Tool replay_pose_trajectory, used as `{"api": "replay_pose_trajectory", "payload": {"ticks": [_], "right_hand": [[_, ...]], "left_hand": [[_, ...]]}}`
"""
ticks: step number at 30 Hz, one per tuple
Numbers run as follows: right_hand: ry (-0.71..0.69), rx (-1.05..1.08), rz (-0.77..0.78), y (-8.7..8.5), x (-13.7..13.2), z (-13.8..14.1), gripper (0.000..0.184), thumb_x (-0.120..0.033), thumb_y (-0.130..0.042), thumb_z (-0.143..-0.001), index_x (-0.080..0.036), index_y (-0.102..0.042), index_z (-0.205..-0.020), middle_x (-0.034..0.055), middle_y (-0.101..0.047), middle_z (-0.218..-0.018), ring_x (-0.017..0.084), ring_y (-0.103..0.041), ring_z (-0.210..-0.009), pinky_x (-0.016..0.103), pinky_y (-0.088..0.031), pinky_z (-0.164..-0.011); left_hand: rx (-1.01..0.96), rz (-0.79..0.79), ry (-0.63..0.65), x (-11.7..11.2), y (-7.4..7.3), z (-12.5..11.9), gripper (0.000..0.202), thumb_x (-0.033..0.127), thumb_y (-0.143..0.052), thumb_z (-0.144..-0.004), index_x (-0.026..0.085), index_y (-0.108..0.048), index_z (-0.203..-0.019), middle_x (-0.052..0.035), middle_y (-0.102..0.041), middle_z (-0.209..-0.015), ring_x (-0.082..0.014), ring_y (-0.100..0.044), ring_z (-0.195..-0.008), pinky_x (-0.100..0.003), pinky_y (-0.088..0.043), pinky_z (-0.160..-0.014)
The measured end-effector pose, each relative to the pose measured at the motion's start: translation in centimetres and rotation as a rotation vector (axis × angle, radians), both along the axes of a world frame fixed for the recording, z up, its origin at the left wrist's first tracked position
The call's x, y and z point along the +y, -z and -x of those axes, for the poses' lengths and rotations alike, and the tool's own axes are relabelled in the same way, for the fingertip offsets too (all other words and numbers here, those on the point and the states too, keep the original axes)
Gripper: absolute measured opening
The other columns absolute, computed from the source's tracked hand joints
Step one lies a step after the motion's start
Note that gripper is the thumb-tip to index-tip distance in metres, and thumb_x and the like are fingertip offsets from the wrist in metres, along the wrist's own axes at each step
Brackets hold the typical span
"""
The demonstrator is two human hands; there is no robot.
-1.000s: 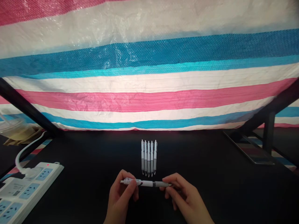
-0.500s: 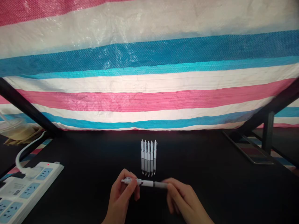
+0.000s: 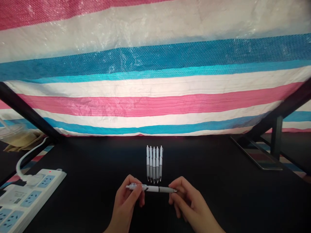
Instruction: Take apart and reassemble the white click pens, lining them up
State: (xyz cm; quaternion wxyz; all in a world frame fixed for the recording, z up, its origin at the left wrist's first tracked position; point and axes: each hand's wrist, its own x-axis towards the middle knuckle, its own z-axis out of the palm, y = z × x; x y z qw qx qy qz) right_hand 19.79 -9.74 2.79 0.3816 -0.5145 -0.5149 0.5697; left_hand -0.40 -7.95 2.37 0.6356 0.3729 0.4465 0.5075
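Carefully, I see my left hand (image 3: 127, 205) and right hand (image 3: 191, 204) with fingers clamped on both ends of a white retractable pen (image 3: 155, 189), held level over the black table (image 3: 218, 200). If one pinch slips, it could fall and scatter the five pens (image 3: 154, 163) lying close by.

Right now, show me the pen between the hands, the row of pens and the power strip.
Held pen (image 3: 152, 188): head view, on its white barrel.
Row of pens (image 3: 154, 158): head view, on the middle pen's barrel.
Power strip (image 3: 56, 176): head view, on its white casing.

Five lined-up pens (image 3: 154, 161), one hand-held pen (image 3: 155, 189)
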Motion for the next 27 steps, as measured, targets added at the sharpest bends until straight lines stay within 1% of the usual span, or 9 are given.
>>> {"api": "replay_pose_trajectory", "payload": {"ticks": [2,4,6,8,10,14,16,20,27], "right_hand": [[-0.031,-0.023,0.016,-0.01,0.04,0.01,0.034,-0.049,-0.047,-0.092,-0.018,-0.056,-0.082,-0.002,-0.058,-0.062,0.008,-0.049,-0.048,0.019,-0.031,-0.044],[-0.064,-0.015,0.03,0.06,0.11,0.01,0.044,-0.051,-0.039,-0.095,-0.016,-0.057,-0.075,-0.0019,-0.055,-0.054,0.008,-0.048,-0.046,0.02,-0.032,-0.044],[-0.062,0.033,0.037,0.05,0.19,0.03,0.038,-0.051,-0.041,-0.094,-0.017,-0.057,-0.088,-0.0021,-0.058,-0.059,0.008,-0.048,-0.045,0.02,-0.032,-0.043],[-0.038,0.059,0.029,-0.08,0.26,0.06,0.031,-0.049,-0.05,-0.09,-0.02,-0.052,-0.1,-0.0023,-0.061,-0.071,0.007,-0.049,-0.046,0.019,-0.032,-0.042],[-0.038,0.039,0.021,-0.25,0.29,0.05,0.028,-0.047,-0.054,-0.089,-0.02,-0.051,-0.096,-0.0031,-0.06,-0.071,0.007,-0.049,-0.047,0.018,-0.032,-0.043],[-0.091,-0.04,0.029,-0.28,0.23,-0.11,0.038,-0.049,-0.044,-0.093,-0.017,-0.056,-0.079,-0.0039,-0.053,-0.055,0.007,-0.047,-0.045,0.019,-0.032,-0.045],[-0.099,-0.045,0.034,-0.27,0.21,-0.16,0.041,-0.05,-0.04,-0.094,-0.016,-0.058,-0.08,-0.0036,-0.053,-0.054,0.008,-0.047,-0.045,0.02,-0.032,-0.045],[-0.099,-0.029,-0.014,-0.56,0.23,-0.15,0.033,-0.047,-0.043,-0.095,-0.018,-0.057,-0.09,-0.0042,-0.055,-0.06,0.007,-0.048,-0.047,0.02,-0.032,-0.045],[-0.058,-0.04,-0.056,-0.59,0.26,-0.11,0.028,-0.044,-0.046,-0.094,-0.019,-0.057,-0.09,-0.0031,-0.055,-0.069,0.008,-0.051,-0.053,0.021,-0.036,-0.05]], "left_hand": [[-0.007,0.012,0.012,0.03,-0.06,-0.03,0.023,0.039,-0.066,-0.082,0.018,-0.06,-0.073,0.0014,-0.053,-0.062,-0.0118,-0.047,-0.056,-0.024,-0.039,-0.053],[-0.016,0.012,0.021,0.04,-0.12,-0.06,0.024,0.039,-0.066,-0.082,0.018,-0.06,-0.072,0.0013,-0.053,-0.061,-0.0116,-0.046,-0.055,-0.024,-0.039,-0.053],[-0.018,0.007,0.009,0.06,-0.18,-0.08,0.024,0.038,-0.066,-0.082,0.018,-0.06,-0.072,0.0016,-0.052,-0.06,-0.0112,-0.046,-0.055,-0.024,-0.039,-0.053],[-0.013,0.012,-0.006,0.09,-0.27,-0.09,0.023,0.038,-0.066,-0.082,0.017,-0.06,-0.072,0.0019,-0.052,-0.06,-0.0109,-0.046,-0.054,-0.023,-0.039,-0.052],[-0.01,0.019,-0.006,0.12,-0.38,-0.11,0.024,0.038,-0.066,-0.082,0.017,-0.06,-0.071,0.0018,-0.051,-0.06,-0.0109,-0.046,-0.054,-0.023,-0.039,-0.052],[-0.012,0.015,0.008,0.2,-0.49,-0.12,0.027,0.039,-0.065,-0.083,0.017,-0.059,-0.068,0.0021,-0.05,-0.06,-0.0105,-0.046,-0.053,-0.023,-0.039,-0.052],[-0.001,0.007,0.012,0.22,-0.45,-0.09,0.027,0.039,-0.065,-0.083,0.017,-0.059,-0.068,0.002,-0.051,-0.06,-0.0106,-0.046,-0.053,-0.024,-0.039,-0.052],[0.047,0.001,0.022,0.24,-0.22,0.04,0.025,0.039,-0.065,-0.082,0.017,-0.061,-0.071,0.0012,-0.054,-0.06,-0.0117,-0.048,-0.055,-0.024,-0.039,-0.055],[0.108,0.016,-0.011,0.6,0.23,0.12,0.019,0.036,-0.069,-0.08,0.018,-0.065,-0.079,0.0014,-0.056,-0.062,-0.0123,-0.049,-0.061,-0.023,-0.04,-0.06]]}}
